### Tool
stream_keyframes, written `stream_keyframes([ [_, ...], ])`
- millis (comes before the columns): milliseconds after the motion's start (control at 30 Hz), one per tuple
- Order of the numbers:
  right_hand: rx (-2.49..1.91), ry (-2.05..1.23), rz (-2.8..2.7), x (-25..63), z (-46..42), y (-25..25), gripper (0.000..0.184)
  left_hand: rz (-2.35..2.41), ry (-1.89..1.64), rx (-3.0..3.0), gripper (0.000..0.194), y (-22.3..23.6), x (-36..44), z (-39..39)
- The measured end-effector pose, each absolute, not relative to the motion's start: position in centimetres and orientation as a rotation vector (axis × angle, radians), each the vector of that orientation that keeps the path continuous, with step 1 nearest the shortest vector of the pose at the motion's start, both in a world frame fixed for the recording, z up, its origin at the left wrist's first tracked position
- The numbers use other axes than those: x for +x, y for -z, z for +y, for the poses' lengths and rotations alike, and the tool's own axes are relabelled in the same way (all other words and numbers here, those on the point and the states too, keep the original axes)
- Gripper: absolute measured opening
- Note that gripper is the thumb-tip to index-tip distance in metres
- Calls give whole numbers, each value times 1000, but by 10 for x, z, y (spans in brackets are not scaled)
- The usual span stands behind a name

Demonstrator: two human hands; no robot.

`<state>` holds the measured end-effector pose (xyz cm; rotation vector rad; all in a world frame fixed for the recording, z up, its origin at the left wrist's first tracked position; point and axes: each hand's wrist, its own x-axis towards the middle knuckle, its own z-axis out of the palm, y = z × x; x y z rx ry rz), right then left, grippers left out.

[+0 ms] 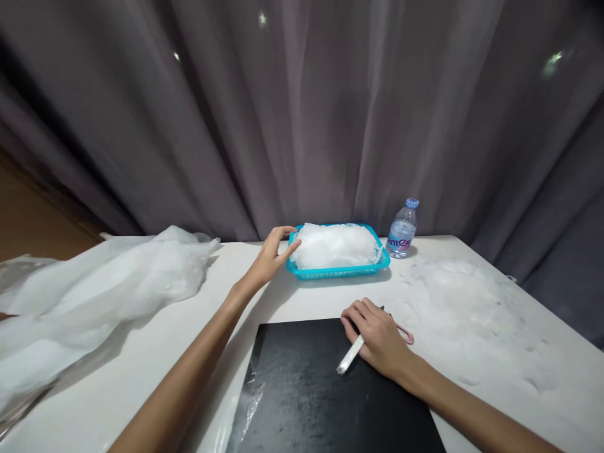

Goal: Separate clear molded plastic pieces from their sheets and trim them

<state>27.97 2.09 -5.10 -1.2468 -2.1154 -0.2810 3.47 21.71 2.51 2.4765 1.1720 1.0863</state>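
Only one piece of lettering is partly legible: the label (399,243) on the clear bottle (402,224) carries dark letters that appear to read "nte", part of a longer word whose other letters curve away or blur. The bottle's blue cap (412,202) bears a small dark mark, too tiny to make out.

Two hands (274,255) (375,336), three white heaps (151,270) (337,245) (472,302), one basket (340,273), one bottle (402,229), one board (302,390) and one strip (350,356) are sharing one desk (226,267).
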Motion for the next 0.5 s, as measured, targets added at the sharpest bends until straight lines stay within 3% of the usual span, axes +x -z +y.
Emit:
stream_keyframes([
  [233, -1214, 207, -2125, 281, 18, 54, 15, 1855, -910, 2391, 34, -54, -67, 222],
  [367, -1206, 204, -2129, 281, 17, 56, 14, 2336, -865, 2145, 51, -66, -135, 212],
  [500, -1224, 207, -2143, 281, 16, 55, 15, 2417, -743, 2036, 63, -66, -174, 205],
])
